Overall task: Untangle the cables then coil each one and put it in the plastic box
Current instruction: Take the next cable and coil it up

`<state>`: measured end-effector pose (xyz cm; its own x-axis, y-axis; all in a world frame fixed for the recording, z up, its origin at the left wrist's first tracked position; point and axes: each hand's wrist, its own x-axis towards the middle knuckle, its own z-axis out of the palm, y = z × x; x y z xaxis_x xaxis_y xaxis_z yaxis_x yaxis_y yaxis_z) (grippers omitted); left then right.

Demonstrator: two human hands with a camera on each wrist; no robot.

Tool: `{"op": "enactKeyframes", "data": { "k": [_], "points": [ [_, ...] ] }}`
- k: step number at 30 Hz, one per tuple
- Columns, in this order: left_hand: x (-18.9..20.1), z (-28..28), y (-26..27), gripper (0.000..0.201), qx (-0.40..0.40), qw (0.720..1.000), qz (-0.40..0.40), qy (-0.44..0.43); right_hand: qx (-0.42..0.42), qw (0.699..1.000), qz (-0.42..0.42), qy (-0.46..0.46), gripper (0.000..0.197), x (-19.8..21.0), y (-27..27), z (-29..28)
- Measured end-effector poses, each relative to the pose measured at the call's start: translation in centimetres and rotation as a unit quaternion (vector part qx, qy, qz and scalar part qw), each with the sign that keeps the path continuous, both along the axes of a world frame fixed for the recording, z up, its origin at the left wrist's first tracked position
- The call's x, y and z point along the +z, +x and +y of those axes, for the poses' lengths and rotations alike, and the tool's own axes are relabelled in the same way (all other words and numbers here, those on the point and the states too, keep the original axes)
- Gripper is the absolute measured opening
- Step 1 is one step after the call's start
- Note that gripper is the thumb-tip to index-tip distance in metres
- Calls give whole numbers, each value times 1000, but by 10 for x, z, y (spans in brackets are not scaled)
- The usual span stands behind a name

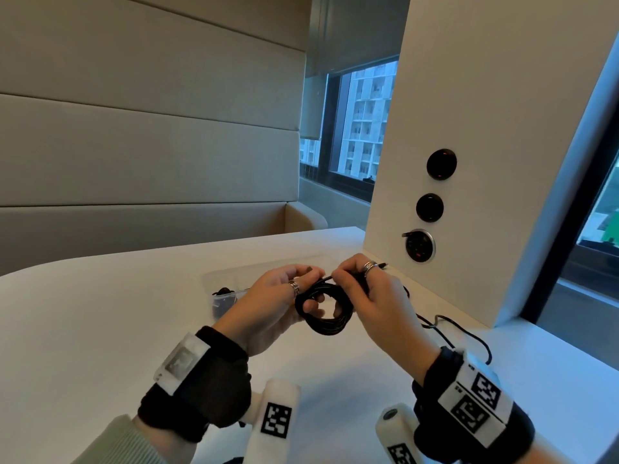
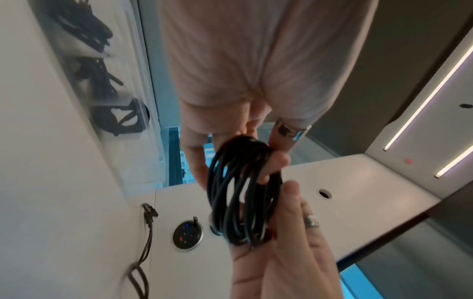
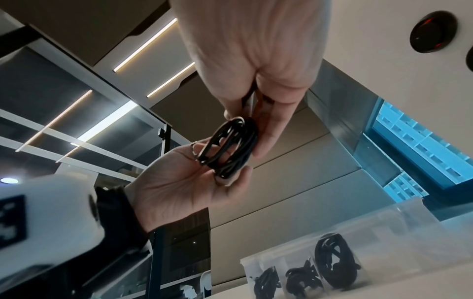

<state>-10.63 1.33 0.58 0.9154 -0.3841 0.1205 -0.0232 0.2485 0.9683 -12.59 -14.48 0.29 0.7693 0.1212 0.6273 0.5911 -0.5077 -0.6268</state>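
Observation:
A black cable wound into a small coil (image 1: pixel 323 311) hangs above the white table between both hands. My left hand (image 1: pixel 310 293) grips the coil's left side, fingers curled through the loop. My right hand (image 1: pixel 340 279) pinches the coil's top right, where a short cable end sticks out. The left wrist view shows the coil (image 2: pixel 240 194) held between left fingers above and my ringed right hand (image 2: pixel 284 194) below. In the right wrist view the coil (image 3: pixel 230 149) sits between both hands. The clear plastic box (image 1: pixel 214 277) lies behind my left hand, with coiled black cables inside it.
A loose black cable (image 1: pixel 469 333) trails over the table at the right, beside a white panel with round sockets (image 1: pixel 420 246). Its plug (image 2: pixel 149 210) lies near the panel. The box wall (image 3: pixel 396 222) shows three dark bundles behind it. A padded bench runs behind the table.

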Motion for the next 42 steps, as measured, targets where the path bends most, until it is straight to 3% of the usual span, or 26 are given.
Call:
{"op": "enactKeyframes", "data": {
  "k": [4, 6, 8, 11, 14, 17, 20, 22, 25, 27, 31, 34, 39, 42],
  "points": [
    [-6, -11, -1, 22, 109, 982, -92, 127, 29, 998, 44, -20, 12, 3, -2, -3],
    [-7, -13, -2, 27, 134, 963, -146, 181, 18, 998, -9, -55, 10, 2, 2, -7],
    [-7, -14, -4, 28, 135, 965, -148, 172, -60, 984, -105, -131, 18, 2, 9, -13],
    [-6, -16, -4, 28, 132, 981, -100, 103, -93, 971, -150, -163, 33, -2, 15, -11],
    [-7, -18, -4, 28, 135, 988, -62, 47, -55, 989, -83, -109, 25, -7, 14, -1],
    [-9, -19, -4, 28, 163, 980, -91, 63, -19, 996, 81, -44, 19, -8, 11, 4],
    [-11, -18, -1, 28, 235, 948, -177, 124, 85, 961, 237, 117, 23, -5, 3, 8],
    [-11, -15, 1, 29, 250, 940, -191, 132, 143, 930, 294, 167, 27, -3, -2, 11],
    [-12, -12, 3, 28, 258, 935, -193, 148, 174, 914, 319, 180, 30, 2, -10, 17],
    [-12, -11, 4, 27, 262, 932, -200, 148, 156, 925, 306, 164, 22, 3, -11, 22],
    [-12, -10, 7, 29, 268, 939, -168, 135, 118, 941, 287, 134, 28, 2, -9, 25],
    [-11, -8, 7, 33, 212, 966, -121, 88, 126, 934, 296, 156, 18, 4, -7, 22],
    [-8, -7, 5, 60, 107, 987, -97, 67, 168, 904, 324, 225, 11, 8, -7, 12],
    [-9, -3, 7, 34, 71, 992, -84, 65, 167, 900, 332, 226, 14, 9, -6, 8]
  ]
}}
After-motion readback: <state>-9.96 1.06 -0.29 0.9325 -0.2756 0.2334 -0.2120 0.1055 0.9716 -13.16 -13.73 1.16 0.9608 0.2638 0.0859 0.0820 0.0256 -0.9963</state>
